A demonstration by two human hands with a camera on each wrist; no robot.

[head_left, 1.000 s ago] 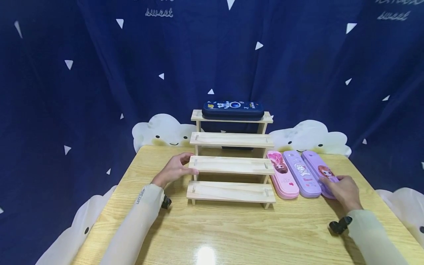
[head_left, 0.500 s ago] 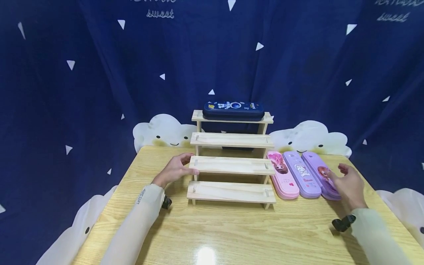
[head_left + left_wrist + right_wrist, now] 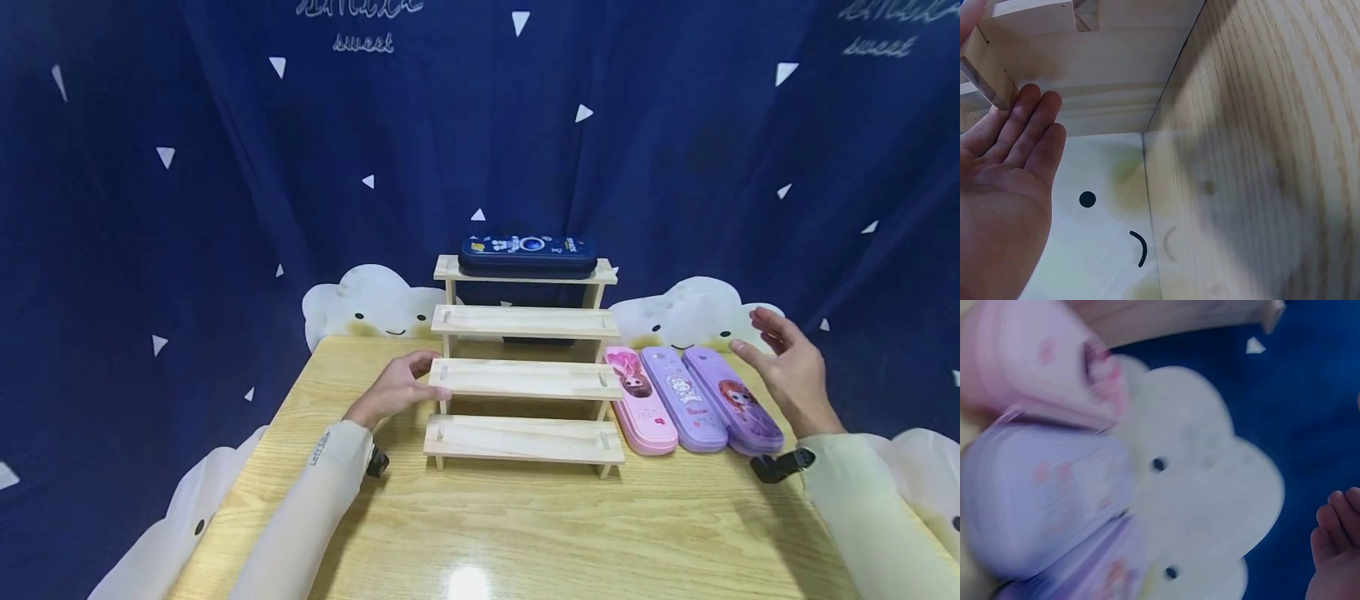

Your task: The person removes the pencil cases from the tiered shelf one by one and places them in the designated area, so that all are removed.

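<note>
A four-tier wooden display rack (image 3: 525,377) stands mid-table. My left hand (image 3: 393,389) holds the left end of its second tier from the front, thumb at the front and fingers behind; the left wrist view shows the fingers (image 3: 1035,134) against the wood. A dark blue pencil case (image 3: 528,260) with a space print lies on the top tier. To the right of the rack lie three pencil cases side by side: pink (image 3: 645,412), lilac (image 3: 686,404) and purple (image 3: 738,408). My right hand (image 3: 798,375) is raised beside the purple one, fingers spread apart from the thumb, holding nothing.
The wooden table (image 3: 525,525) has its back edge near a dark blue curtain (image 3: 300,150) with white triangles and clouds. Each wrist wears a small black device, and the right one (image 3: 783,465) overlaps the purple case's near end in the head view.
My right hand has let go of the purple pencil case and risen up and to the right. That case shifted slightly before release. My left hand stays on the rack.
</note>
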